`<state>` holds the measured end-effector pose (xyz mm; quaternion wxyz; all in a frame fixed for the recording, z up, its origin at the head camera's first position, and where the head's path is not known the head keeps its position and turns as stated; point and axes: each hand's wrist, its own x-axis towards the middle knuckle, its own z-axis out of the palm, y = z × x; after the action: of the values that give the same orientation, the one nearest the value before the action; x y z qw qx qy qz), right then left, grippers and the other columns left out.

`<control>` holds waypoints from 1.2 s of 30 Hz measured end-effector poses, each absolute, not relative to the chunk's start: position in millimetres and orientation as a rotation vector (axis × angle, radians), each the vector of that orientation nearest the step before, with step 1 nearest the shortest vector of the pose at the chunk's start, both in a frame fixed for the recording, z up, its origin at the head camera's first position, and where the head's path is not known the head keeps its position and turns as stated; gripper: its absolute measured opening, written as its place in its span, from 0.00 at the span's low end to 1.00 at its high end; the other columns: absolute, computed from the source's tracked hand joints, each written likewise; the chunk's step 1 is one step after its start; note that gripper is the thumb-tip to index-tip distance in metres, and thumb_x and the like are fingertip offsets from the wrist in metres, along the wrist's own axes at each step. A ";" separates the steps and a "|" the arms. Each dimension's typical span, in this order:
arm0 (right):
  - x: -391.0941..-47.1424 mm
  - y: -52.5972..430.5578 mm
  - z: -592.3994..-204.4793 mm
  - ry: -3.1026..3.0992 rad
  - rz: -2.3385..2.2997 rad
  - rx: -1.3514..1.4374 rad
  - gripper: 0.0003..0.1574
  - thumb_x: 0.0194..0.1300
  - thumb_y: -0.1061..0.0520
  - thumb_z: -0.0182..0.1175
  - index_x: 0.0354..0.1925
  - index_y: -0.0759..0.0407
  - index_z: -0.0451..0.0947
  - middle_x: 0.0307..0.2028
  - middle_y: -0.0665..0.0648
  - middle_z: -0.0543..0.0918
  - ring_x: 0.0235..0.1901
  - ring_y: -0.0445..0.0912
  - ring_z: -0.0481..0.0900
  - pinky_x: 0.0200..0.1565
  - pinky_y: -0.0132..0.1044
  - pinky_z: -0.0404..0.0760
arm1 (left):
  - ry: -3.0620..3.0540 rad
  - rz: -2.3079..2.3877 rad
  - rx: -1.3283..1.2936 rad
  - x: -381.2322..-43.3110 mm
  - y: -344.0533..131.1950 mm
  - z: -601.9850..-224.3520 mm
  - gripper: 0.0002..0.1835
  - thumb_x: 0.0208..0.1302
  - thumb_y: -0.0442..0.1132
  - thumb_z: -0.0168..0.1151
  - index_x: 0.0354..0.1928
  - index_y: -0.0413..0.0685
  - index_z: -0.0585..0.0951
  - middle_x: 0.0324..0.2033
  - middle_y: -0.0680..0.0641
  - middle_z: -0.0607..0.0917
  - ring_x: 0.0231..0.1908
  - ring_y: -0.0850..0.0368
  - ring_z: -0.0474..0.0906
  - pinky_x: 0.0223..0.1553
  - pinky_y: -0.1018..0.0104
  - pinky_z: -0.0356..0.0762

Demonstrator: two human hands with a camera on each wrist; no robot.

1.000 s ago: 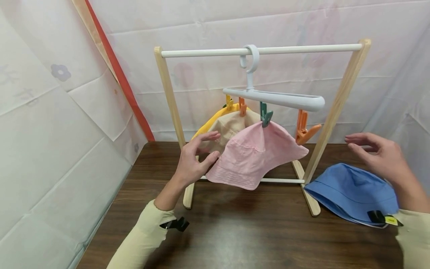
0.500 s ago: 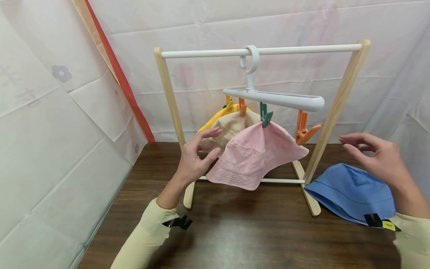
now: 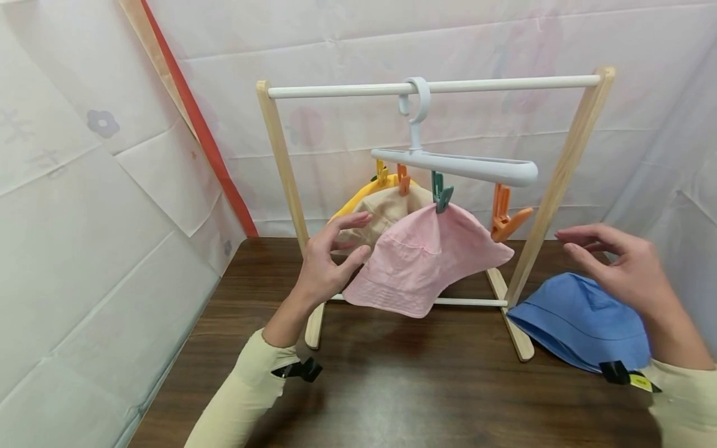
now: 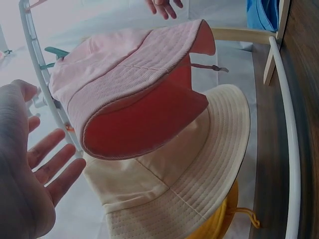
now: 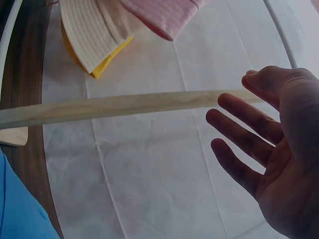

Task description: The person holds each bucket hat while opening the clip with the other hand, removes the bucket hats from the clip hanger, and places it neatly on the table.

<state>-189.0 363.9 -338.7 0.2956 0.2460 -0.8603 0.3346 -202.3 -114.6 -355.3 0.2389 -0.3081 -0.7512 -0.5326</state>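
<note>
pale, creased sheeting (image 3: 336, 37) forms the background, edged by a red strip (image 3: 207, 140), above a dark wood-grain table (image 3: 392, 392); clock directions are read from the pink hat (image 3: 414, 267) in the head view. a rack (image 3: 566, 162) with pale wooden legs stands on the table, and from its white top bar (image 3: 510, 83) hangs a light grey hanger (image 3: 476, 167), at 12 to 1 o'clock. the pink hat is suspended beneath it by a green clip (image 3: 442, 196) at 12 o'clock. at 10 o'clock, behind it, hangs the beige hat (image 3: 372, 214) under a small orange clip (image 3: 403, 182), and beyond that the yellow hat (image 3: 348, 205) under a yellow clip (image 3: 382, 173). a larger orange clip (image 3: 508, 223) hangs at 2 o'clock, near the hanger's end. at 4 o'clock the blue hat (image 3: 579, 323) lies on the table, brim toward 9, near the rack's foot. the left hand (image 3: 330, 258), at 9 o'clock, is beside the pink hat, fingers spread and thumb well apart, holding nothing; whether it touches cloth cannot be told. the right hand (image 3: 627, 264), at 3 o'clock, is raised over the blue hat, fingers loosely extended, thumb parted from them, holding nothing.
</note>
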 end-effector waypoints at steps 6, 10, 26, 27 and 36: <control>-185.5 357.0 -337.0 -2.265 1.001 0.707 0.21 0.67 0.80 0.68 0.55 0.71 0.89 0.53 0.23 0.88 0.51 0.20 0.86 0.54 0.11 0.79 | -2.028 -1.482 -0.884 -201.7 -114.6 -356.4 0.26 0.72 0.38 0.70 0.70 0.40 0.83 0.68 0.37 0.89 0.63 0.25 0.86 0.53 0.28 0.91; -185.2 353.6 -335.6 -2.250 1.030 0.748 0.21 0.66 0.81 0.68 0.55 0.72 0.88 0.54 0.26 0.89 0.51 0.21 0.88 0.53 0.12 0.81 | -2.035 -1.473 -0.888 -202.4 -115.2 -357.4 0.25 0.74 0.39 0.69 0.69 0.40 0.84 0.67 0.37 0.89 0.62 0.25 0.87 0.53 0.28 0.91; -188.7 334.1 -338.6 -2.175 1.203 0.825 0.28 0.58 0.88 0.66 0.57 0.78 0.85 0.57 0.38 0.94 0.50 0.29 0.92 0.48 0.15 0.84 | -2.027 -1.485 -0.884 -204.3 -111.1 -357.8 0.24 0.72 0.38 0.69 0.68 0.41 0.85 0.66 0.38 0.90 0.59 0.26 0.89 0.53 0.30 0.92; -189.0 332.7 -339.0 -2.170 1.206 0.837 0.29 0.58 0.88 0.66 0.58 0.78 0.85 0.58 0.39 0.93 0.51 0.29 0.92 0.48 0.15 0.84 | -2.024 -1.483 -0.887 -204.3 -110.6 -357.6 0.24 0.72 0.37 0.69 0.68 0.40 0.85 0.66 0.37 0.90 0.60 0.27 0.89 0.53 0.30 0.92; -189.3 321.7 -339.2 -2.188 1.168 0.875 0.38 0.56 0.86 0.70 0.65 0.76 0.82 0.64 0.34 0.89 0.59 0.27 0.88 0.57 0.16 0.83 | -1.994 -1.515 -0.897 -201.1 -106.1 -354.3 0.25 0.72 0.37 0.68 0.68 0.36 0.83 0.64 0.34 0.90 0.59 0.26 0.89 0.53 0.33 0.93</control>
<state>-189.3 321.7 -339.2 0.2529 0.3218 -0.8049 0.4297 -201.1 -106.1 -354.3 0.2382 -0.3275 -0.7281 -0.5531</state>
